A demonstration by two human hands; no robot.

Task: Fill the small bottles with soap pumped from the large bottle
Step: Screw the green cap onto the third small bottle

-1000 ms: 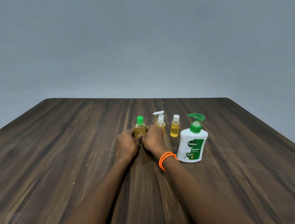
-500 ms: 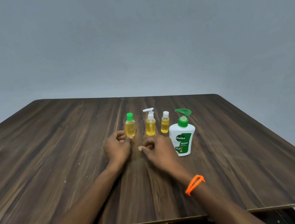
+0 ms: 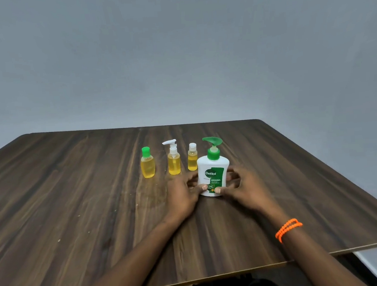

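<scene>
The large bottle (image 3: 213,174) stands upright at the centre of the frame, clasped low on its sides by the left hand (image 3: 182,194) and right hand (image 3: 246,189), thumbs on its label. Just left of it and behind, the green-capped bottle (image 3: 147,164), pump-top bottle (image 3: 173,159) and white-capped bottle (image 3: 192,158) stand in a row, capped and already holding yellow liquid nearly to their shoulders. Filling therefore looks largely done. The table (image 3: 74,197) offers wide bare wood on every side, its edges well away.

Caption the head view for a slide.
Both hands, left and right, grip the large soap bottle beside three small bottles.
</scene>
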